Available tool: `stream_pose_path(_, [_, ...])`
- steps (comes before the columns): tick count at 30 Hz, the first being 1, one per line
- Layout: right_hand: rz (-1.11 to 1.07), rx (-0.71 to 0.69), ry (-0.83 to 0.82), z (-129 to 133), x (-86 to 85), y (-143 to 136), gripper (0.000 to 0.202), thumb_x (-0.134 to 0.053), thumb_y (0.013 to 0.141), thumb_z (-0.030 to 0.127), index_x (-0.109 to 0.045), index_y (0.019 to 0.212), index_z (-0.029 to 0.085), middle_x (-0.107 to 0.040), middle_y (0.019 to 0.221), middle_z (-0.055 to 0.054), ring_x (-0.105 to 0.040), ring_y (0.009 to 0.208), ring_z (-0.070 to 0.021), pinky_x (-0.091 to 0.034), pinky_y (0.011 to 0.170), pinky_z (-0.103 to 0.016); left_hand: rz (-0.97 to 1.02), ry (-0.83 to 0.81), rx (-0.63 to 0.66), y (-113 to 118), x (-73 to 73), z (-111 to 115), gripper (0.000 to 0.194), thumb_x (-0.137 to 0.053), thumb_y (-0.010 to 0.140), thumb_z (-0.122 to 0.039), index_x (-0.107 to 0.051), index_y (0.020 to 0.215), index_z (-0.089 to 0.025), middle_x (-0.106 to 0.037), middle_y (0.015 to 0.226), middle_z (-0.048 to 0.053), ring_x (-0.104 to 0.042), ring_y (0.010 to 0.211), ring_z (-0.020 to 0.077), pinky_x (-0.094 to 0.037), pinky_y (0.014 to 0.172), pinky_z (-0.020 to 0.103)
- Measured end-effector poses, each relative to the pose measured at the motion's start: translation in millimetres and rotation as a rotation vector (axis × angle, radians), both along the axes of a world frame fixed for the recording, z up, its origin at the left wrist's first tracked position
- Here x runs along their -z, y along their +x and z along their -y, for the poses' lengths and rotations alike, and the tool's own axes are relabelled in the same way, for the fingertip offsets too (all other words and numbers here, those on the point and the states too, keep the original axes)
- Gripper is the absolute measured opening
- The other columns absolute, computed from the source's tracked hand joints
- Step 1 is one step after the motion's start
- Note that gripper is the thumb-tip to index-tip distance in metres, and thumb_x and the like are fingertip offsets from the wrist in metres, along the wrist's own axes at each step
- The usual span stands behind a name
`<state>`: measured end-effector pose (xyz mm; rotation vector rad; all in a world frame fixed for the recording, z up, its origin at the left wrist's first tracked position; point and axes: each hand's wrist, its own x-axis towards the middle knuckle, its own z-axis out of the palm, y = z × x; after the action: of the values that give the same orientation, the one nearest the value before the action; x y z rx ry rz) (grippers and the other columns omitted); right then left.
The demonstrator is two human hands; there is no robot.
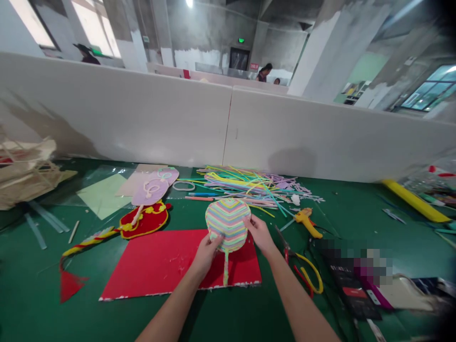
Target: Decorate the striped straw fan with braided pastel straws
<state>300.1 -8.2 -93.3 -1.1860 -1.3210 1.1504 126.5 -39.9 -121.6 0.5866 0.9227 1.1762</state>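
Observation:
A round hand fan (pixel 228 221), striped in pastel zigzags with a thin twisted handle pointing toward me, is held up between both hands. My left hand (pixel 208 254) grips its lower left edge, thumb on the face. At its right edge, my right hand (pixel 261 232) pinches the rim. Under the fan lies a red board (pixel 160 261) with pale, ragged edges. To the left are a red fan with yellow trim (pixel 147 222) and a red tassel (pixel 70 285), and a lilac fan shape (pixel 151 187) with cord curls.
Pastel strips (pixel 242 183) lie heaped behind the fan. On the right are a yellow glue gun (pixel 307 222), scissors (pixel 309 273), a phone (pixel 351 280) and a yellow bar (pixel 415 200). A white partition (pixel 160 118) stands behind the green table (pixel 32 294); people are beyond it.

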Motion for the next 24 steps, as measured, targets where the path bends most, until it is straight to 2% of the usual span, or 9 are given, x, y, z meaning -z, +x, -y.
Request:
stream_pose_path(3, [-0.121, 0.03, 0.014, 16.1, 9.2, -5.3, 0.032, -0.055, 0.076, 0.043, -0.062, 0.096, 0.018, -0.067, 0.088, -0.005, -0.06, 0.081, -0.0208, -0.048, 0.071, -0.032, -0.061, 0.019, 0.01, 1.4, 1.3, 1.0, 0.042, -0.075, 0.056, -0.037, -0.064, 0.087, -0.011, -0.069, 0.092, 0.011, -0.062, 0.091, 0.0279, -0.048, 0.081, 0.036])
stream_pose_path(10, [-0.209, 0.031, -0.014, 16.5, 23.6, -10.3, 0.03, -0.06, 0.073, 0.04, -0.062, 0.093, 0.017, -0.068, 0.09, -0.006, -0.06, 0.084, -0.023, -0.048, 0.076, -0.036, -0.131, 0.073, -0.062, 1.0, -1.7, -2.6, 0.048, -0.072, 0.06, -0.036, -0.062, 0.099, -0.01, -0.066, 0.102, 0.013, -0.06, 0.096, 0.029, -0.047, 0.084, 0.039])
stream_pose_path(15, [-0.226, 0.076, 0.026, 22.5, 20.2, -14.6, 0.028, -0.061, 0.073, 0.037, -0.061, 0.095, 0.019, -0.066, 0.1, -0.006, -0.059, 0.092, -0.023, -0.047, 0.081, -0.037, -0.163, 0.068, -0.01, 3.1, -5.2, -2.8, 0.047, -0.075, 0.056, -0.034, -0.064, 0.095, -0.011, -0.067, 0.099, 0.012, -0.061, 0.095, 0.0293, -0.048, 0.082, 0.039])
stream_pose_path(19, [-0.206, 0.05, 0.005, 25.9, 12.9, -15.6, 0.032, -0.061, 0.072, 0.037, -0.06, 0.099, 0.019, -0.065, 0.102, -0.006, -0.058, 0.094, -0.0232, -0.047, 0.082, -0.036, -0.207, 0.083, -0.034, 6.1, -4.8, -2.8, 0.048, -0.076, 0.055, -0.034, -0.064, 0.095, -0.011, -0.067, 0.099, 0.012, -0.061, 0.094, 0.0292, -0.049, 0.08, 0.039])
stream_pose_path(24, [-0.177, 0.128, 0.03, 27.3, 10.6, -16.0, 0.032, -0.058, 0.074, 0.039, -0.058, 0.099, 0.019, -0.065, 0.097, -0.005, -0.06, 0.086, -0.0211, -0.048, 0.075, -0.033, -0.309, 0.171, -0.028, 8.8, -4.5, -0.8, 0.045, -0.074, 0.056, -0.035, -0.065, 0.093, -0.011, -0.068, 0.096, 0.012, -0.062, 0.092, 0.0292, -0.05, 0.08, 0.039])
